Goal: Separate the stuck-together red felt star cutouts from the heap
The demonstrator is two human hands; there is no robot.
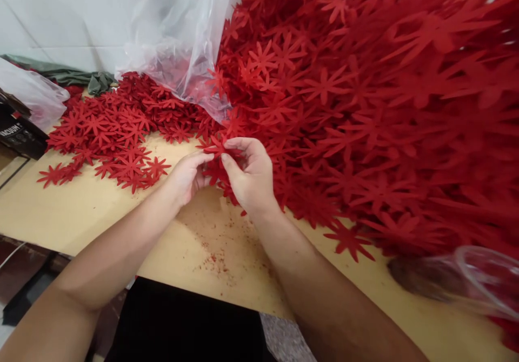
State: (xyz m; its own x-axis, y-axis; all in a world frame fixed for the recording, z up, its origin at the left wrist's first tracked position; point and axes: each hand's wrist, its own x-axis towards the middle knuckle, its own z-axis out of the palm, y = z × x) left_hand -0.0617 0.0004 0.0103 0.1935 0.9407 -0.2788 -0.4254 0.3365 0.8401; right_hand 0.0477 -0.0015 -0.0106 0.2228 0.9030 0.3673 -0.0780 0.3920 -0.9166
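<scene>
Between my two hands is a red flower-shaped cutout (219, 147) with narrow petals, held just above the table. My left hand (191, 175) pinches its left petals between thumb and fingers. From the right, my right hand (252, 175) grips it near the middle with thumb and forefinger. Fingers cover part of the cutout. Behind and to the right rises a large heap of similar red cutouts (324, 86). A smaller, flatter pile of red cutouts (117, 124) lies to the left.
Red crumbs (217, 262) are scattered on the pale tabletop (162, 254) below my hands. A clear plastic bag (174, 38) stands at the back. One clear plastic container (478, 281) lies at the right. A black box (20, 124) sits at the far left.
</scene>
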